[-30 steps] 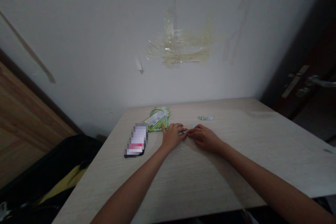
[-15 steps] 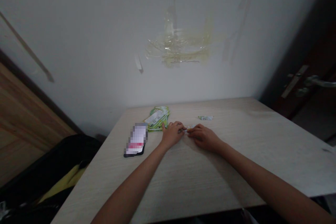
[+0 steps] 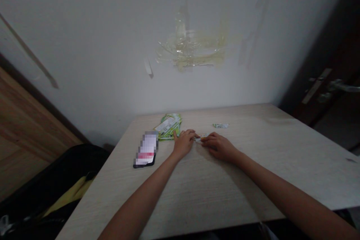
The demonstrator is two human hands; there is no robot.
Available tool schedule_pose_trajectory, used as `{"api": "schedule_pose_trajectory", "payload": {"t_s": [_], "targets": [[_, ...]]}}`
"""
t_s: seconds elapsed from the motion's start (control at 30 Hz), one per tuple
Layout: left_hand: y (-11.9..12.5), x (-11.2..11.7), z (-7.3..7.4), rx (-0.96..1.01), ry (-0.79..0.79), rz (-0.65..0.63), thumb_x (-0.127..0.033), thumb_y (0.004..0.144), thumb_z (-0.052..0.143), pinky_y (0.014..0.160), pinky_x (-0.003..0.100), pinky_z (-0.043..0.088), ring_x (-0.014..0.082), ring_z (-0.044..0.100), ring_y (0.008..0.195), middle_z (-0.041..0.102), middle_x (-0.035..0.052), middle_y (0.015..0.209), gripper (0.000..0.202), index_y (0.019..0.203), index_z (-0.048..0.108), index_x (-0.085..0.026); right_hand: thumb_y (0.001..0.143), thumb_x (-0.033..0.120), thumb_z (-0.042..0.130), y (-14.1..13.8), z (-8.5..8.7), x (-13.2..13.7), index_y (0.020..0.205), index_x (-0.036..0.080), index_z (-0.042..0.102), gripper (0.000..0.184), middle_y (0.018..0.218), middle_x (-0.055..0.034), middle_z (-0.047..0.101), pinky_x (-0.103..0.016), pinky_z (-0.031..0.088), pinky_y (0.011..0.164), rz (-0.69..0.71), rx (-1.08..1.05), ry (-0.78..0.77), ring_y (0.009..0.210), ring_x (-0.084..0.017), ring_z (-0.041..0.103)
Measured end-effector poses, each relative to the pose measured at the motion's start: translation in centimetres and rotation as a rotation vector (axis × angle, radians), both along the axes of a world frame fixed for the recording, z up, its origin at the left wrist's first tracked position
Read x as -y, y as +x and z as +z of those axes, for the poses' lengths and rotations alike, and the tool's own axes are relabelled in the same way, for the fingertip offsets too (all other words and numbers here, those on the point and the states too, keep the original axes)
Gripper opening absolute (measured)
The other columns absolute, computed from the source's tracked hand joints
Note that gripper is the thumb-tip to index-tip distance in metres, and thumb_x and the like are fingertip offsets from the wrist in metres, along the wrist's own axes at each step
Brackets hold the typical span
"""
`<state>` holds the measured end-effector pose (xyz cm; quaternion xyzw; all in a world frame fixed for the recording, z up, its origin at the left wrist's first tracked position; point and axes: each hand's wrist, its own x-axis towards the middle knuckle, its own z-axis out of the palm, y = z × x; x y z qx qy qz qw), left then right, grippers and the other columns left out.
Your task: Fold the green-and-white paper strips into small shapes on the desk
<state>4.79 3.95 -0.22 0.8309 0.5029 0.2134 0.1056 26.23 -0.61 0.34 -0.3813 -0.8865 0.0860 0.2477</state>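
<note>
My left hand (image 3: pixel 184 143) rests on the table, fingers bent and its fingertips at the left end of a small strip of printed paper (image 3: pixel 200 138). From the other side, my right hand (image 3: pixel 221 147) closes its thumb and fingers on the right end of that strip. The strip is white with some yellow or orange print and lies low on the tabletop. My fingers cover part of it, and its folds are too small to make out. Close behind my left hand is a loose pile of green-and-white printed paper pieces (image 3: pixel 168 125).
A phone (image 3: pixel 144 150) with a blurred screen lies left of my left hand. Another small green-and-white paper piece (image 3: pixel 221 125) sits farther back. The pale wooden table (image 3: pixel 270 135) meets a wall with peeling tape (image 3: pixel 194 50). A dark bag (image 3: pixel 64 168) stands off the left edge.
My left fingertips have shifted very slightly back and left, so a bit more of the paper strip shows between the hands. My right hand has hardly moved.
</note>
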Motion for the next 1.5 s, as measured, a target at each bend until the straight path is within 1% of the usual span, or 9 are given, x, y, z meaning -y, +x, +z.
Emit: {"api": "schedule_pose_trajectory", "payload": {"t_s": [0.17, 0.33, 0.8, 0.93, 1.07, 1.17, 1.23, 1.37, 1.5], "targets": [[0.0, 0.1, -0.3, 0.035, 0.014, -0.008, -0.015, 0.092, 0.039, 0.107, 0.069, 0.000, 0.0232, 0.047, 0.123, 0.057, -0.0049, 0.133, 0.040, 0.109, 0.064, -0.041, 0.079, 0.008, 0.053, 0.0, -0.2, -0.1, 0.114, 0.026, 0.068, 0.042, 0.123, -0.0010, 0.066, -0.037, 0.047, 0.092, -0.003, -0.007, 0.011, 0.108, -0.021, 0.053], [0.1, 0.1, -0.5, 0.032, 0.043, 0.013, -0.011, 0.089, 0.038, 0.110, 0.066, 0.000, 0.0222, 0.049, 0.120, 0.058, -0.0037, 0.132, 0.047, 0.120, 0.057, -0.040, 0.078, 0.008, 0.055, 0.0, -0.1, -0.1, 0.114, 0.025, 0.068, 0.042, 0.122, -0.0025, 0.066, -0.038, 0.048, 0.091, -0.001, -0.005, 0.005, 0.108, -0.022, 0.053], [-0.1, -0.2, -1.1, 0.044, 0.046, 0.061, -0.011, 0.090, 0.038, 0.114, 0.063, 0.003, 0.0212, 0.048, 0.126, 0.055, -0.0002, 0.137, 0.045, 0.126, 0.053, -0.034, 0.080, 0.007, 0.053, 0.1, -0.3, 0.0, 0.114, 0.025, 0.067, 0.041, 0.123, -0.0026, 0.066, -0.039, 0.047, 0.096, 0.003, -0.043, -0.002, 0.113, -0.021, 0.053], [-0.3, 0.6, -0.8, 0.052, 0.041, 0.027, -0.016, 0.093, 0.044, 0.113, 0.065, -0.001, 0.0213, 0.047, 0.127, 0.055, -0.0006, 0.138, 0.034, 0.117, 0.060, -0.034, 0.078, 0.007, 0.055, 0.6, -0.6, -0.5, 0.108, 0.024, 0.069, 0.037, 0.123, -0.0034, 0.065, -0.045, 0.041, 0.105, -0.048, -0.017, 0.080, 0.122, -0.024, 0.047], [-0.3, 1.3, -0.4, 0.037, 0.045, -0.019, -0.031, 0.090, 0.057, 0.110, 0.068, -0.006, 0.0232, 0.047, 0.126, 0.057, -0.0023, 0.135, 0.016, 0.102, 0.067, -0.033, 0.080, 0.010, 0.056, 1.1, -1.2, -1.2, 0.103, 0.022, 0.071, 0.030, 0.124, -0.0074, 0.062, -0.048, 0.040, 0.105, -0.169, -0.012, 0.136, 0.121, -0.026, 0.047], [-0.3, 1.4, -0.1, 0.040, 0.020, -0.094, -0.039, 0.086, 0.063, 0.113, 0.064, -0.004, 0.0237, 0.045, 0.127, 0.057, -0.0015, 0.134, 0.013, 0.092, 0.070, -0.031, 0.081, 0.011, 0.056, 1.3, -1.7, -1.6, 0.103, 0.022, 0.071, 0.029, 0.123, -0.0098, 0.062, -0.048, 0.041, 0.103, -0.215, -0.032, 0.133, 0.119, -0.026, 0.049], [-0.3, 1.4, -0.1, 0.053, 0.004, -0.152, -0.039, 0.086, 0.063, 0.114, 0.062, -0.002, 0.0235, 0.043, 0.130, 0.056, -0.0014, 0.135, 0.012, 0.090, 0.070, -0.030, 0.083, 0.013, 0.055, 1.3, -2.0, -1.8, 0.105, 0.022, 0.070, 0.028, 0.122, -0.0101, 0.062, -0.047, 0.042, 0.102, -0.225, -0.047, 0.120, 0.118, -0.025, 0.050], [-0.3, 1.4, -0.2, 0.085, -0.045, -0.210, -0.034, 0.088, 0.061, 0.113, 0.062, -0.006, 0.0235, 0.040, 0.134, 0.060, -0.0021, 0.131, 0.011, 0.096, 0.068, -0.030, 0.087, 0.019, 0.055, 1.2, -2.5, -2.1, 0.106, 0.020, 0.070, 0.025, 0.118, -0.0108, 0.063, -0.043, 0.043, 0.101, -0.235, -0.076, 0.098, 0.114, -0.024, 0.053], [-0.3, 1.5, -0.1, 0.080, -0.090, -0.171, -0.034, 0.086, 0.062, 0.114, 0.060, -0.007, 0.0234, 0.043, 0.132, 0.062, 0.0006, 0.129, 0.023, 0.109, 0.064, -0.030, 0.087, 0.026, 0.057, 1.0, -2.5, -2.4, 0.102, 0.021, 0.072, 0.022, 0.114, -0.0108, 0.064, -0.041, 0.045, 0.098, -0.265, -0.096, 0.082, 0.110, -0.024, 0.056]]}}
